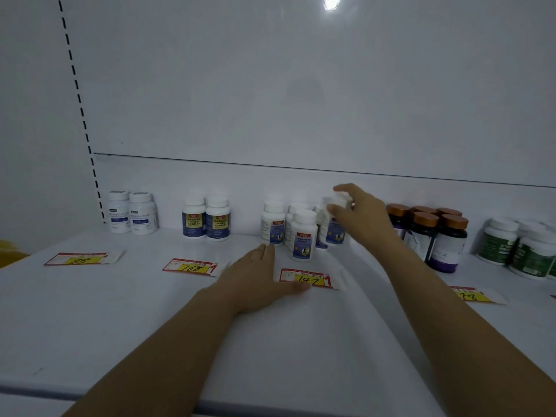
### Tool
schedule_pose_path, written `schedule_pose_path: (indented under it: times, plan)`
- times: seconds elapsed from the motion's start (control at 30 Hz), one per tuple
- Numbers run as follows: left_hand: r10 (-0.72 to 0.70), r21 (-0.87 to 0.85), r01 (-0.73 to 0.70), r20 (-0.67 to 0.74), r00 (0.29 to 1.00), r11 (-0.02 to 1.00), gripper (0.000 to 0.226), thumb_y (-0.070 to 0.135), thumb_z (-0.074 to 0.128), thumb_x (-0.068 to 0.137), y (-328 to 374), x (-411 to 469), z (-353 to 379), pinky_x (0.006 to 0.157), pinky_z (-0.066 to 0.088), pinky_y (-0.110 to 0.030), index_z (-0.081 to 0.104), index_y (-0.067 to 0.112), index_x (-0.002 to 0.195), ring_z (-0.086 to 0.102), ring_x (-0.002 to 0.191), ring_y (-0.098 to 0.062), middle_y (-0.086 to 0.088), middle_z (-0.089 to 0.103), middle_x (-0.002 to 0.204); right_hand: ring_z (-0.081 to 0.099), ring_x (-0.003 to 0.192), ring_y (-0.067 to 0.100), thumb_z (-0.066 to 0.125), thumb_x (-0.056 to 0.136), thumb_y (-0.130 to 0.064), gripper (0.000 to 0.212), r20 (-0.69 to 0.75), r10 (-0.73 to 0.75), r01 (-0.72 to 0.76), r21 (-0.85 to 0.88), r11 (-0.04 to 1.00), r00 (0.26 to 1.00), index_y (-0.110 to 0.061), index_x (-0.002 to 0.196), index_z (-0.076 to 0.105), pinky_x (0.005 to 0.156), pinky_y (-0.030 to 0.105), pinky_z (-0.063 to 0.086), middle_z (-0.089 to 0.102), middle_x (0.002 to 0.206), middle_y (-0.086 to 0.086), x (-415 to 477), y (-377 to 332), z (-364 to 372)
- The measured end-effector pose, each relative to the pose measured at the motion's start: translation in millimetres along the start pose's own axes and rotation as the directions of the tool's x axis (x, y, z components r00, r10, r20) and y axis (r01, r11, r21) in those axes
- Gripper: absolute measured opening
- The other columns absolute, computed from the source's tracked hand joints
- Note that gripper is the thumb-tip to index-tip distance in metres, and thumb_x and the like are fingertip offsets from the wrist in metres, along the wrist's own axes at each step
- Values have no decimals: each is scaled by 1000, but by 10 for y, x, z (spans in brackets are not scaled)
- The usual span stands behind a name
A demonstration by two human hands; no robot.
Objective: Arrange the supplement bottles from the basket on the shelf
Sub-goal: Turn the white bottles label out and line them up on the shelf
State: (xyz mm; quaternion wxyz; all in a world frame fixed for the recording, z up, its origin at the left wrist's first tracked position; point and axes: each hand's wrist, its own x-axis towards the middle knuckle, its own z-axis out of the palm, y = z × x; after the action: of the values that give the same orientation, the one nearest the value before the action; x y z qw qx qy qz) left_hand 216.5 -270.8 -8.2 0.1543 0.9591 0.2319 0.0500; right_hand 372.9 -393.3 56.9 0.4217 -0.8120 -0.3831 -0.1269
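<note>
On the white shelf (120, 311) stands a cluster of several white supplement bottles with blue labels (303, 236). My right hand (358, 215) grips the white cap of the rightmost bottle (335, 227) in that cluster, at the back. My left hand (258, 278) lies flat on the shelf, fingers straight, its fingertips by the leftmost bottle (272, 222) and its thumb on the price tag marked 147 (310, 278). The basket is out of view.
Two white bottles (132, 212) stand far left, two blue-and-yellow labelled ones (206, 218) beside them. Dark bottles with copper caps (430, 236) and green-labelled bottles (520, 248) stand right. Price tags lie along the front. A back panel rises behind.
</note>
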Motion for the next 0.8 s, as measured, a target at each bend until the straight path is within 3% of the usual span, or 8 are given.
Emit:
schedule_pose_path:
  times: [0.1, 0.17, 0.27, 0.37, 0.47, 0.6, 0.8]
  plan:
    - [60, -203, -98, -185, 981, 974, 110, 76, 54, 69, 44, -2, -55, 114, 21, -30, 10, 19, 151, 20, 142, -12, 2, 16, 157, 60, 93, 18, 68, 85, -27, 39, -63, -9, 22, 219, 975, 998, -20, 121, 55, 75, 25, 51, 60, 107, 3, -26, -142, -149]
    - [94, -289, -204, -354, 931, 935, 92, 64, 64, 71, 96, -27, -99, 100, 31, -20, 27, 23, 145, 37, 126, -4, 8, 35, 146, 61, 87, 10, 71, 81, -36, 37, -40, -3, 15, 305, 952, 999, -23, 113, 57, 67, 17, 48, 61, 101, -4, -45, -219, -182]
    - [110, -326, -294, -482, 869, 899, 74, 53, 72, 71, 154, -62, -149, 78, 34, -9, 42, 27, 133, 45, 101, 3, 15, 50, 118, 66, 87, 14, 73, 74, -48, 40, 36, 13, -26, 412, 911, 999, -26, 104, 60, 77, 31, 56, 66, 94, -2, -74, -303, -132]
    - [119, -357, -312, -469, 875, 880, 61, 50, 76, 69, 173, -56, -152, 66, 36, 1, 47, 33, 119, 53, 89, 7, 20, 55, 107, 68, 82, 15, 74, 74, -48, 42, 94, 12, -52, 434, 900, 995, -22, 103, 59, 76, 34, 58, 67, 86, -2, -123, -366, -26]
    - [127, -378, -317, -449, 884, 870, 50, 42, 76, 71, 179, -63, -146, 66, 36, 6, 46, 35, 110, 50, 80, 14, 24, 53, 95, 68, 82, 15, 72, 75, -47, 41, 152, 42, -103, 424, 900, 988, -20, 101, 56, 74, 31, 57, 68, 89, -1, -146, -376, 67]
    - [130, -374, -320, -452, 883, 870, 44, 35, 73, 76, 156, -75, -156, 65, 34, 7, 53, 25, 114, 49, 73, 12, 19, 53, 93, 69, 84, 16, 61, 85, -49, 35, 230, 85, -182, 440, 879, 970, -18, 101, 57, 75, 31, 58, 69, 93, 1, -139, -335, 92]
    - [144, -378, -326, -435, 889, 867, 38, 38, 73, 76, 145, -67, -132, 65, 37, 4, 48, 32, 103, 51, 73, 11, 22, 53, 87, 69, 79, 14, 57, 89, -44, 33, 269, 73, -195, 461, 866, 961, -12, 98, 58, 73, 29, 59, 69, 91, 2, -146, -284, 84]
